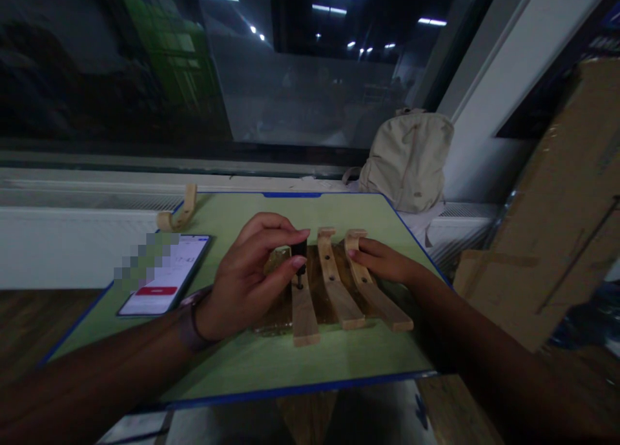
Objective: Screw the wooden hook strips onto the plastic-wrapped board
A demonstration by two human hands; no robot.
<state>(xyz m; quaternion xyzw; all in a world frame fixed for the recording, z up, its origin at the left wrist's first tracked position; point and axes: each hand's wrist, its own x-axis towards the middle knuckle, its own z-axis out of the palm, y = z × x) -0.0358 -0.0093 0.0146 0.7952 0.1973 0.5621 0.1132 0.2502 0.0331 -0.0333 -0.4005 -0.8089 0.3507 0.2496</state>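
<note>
Between the thumb and forefinger of my left hand [254, 270] is a small black screwdriver [299, 248], held upright. Its tip meets the leftmost wooden hook [305, 319] at a dark screw or hole. My left hand hides the upper part of that hook. A second wooden hook [334, 270], with two dark holes, lies in the middle, untouched. My right hand [385, 261] has its fingers closed on the upper part of the rightmost wooden hook [382, 300]. All three rest side by side on a shiny brown packet or sheet [317, 290].
The green table [217, 374] has a blue edge. A phone [169, 274] lies at its left, near another curved wooden hook [181, 212] at the back-left edge. Beyond the table are a beige backpack [409, 157], a radiator [77, 245] and a window. Cardboard [542, 232] stands at the right.
</note>
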